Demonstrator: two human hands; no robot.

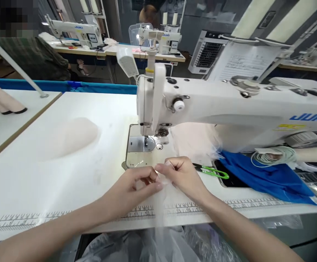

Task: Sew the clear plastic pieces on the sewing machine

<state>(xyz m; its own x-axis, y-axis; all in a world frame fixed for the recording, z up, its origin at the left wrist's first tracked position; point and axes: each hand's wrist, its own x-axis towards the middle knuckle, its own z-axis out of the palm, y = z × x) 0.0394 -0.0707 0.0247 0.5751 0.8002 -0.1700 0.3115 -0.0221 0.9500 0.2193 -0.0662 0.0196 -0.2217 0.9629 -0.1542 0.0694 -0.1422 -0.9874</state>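
Note:
In front of the needle of a white sewing machine (218,102), my two hands meet fingertip to fingertip. My left hand (140,183) is closed in a pinch on a strip of sheer, whitish fabric (159,209). Pinching the same strip from the other side is my right hand (184,178), with its fingers curled. The strip hangs down over the table edge toward my lap. Behind my hands lie the metal needle plate (136,144) and presser foot (146,141). A pale pink sheer cloth (196,140) rests under the machine arm.
Right of my hands are green-handled thread snips (215,171), a dark phone (230,180), blue cloth (259,178) and a coil of pale cord (274,156). A blurred beige piece (79,134) lies on the left. A printed ruler runs along the front edge. Another person (32,58) sits beyond.

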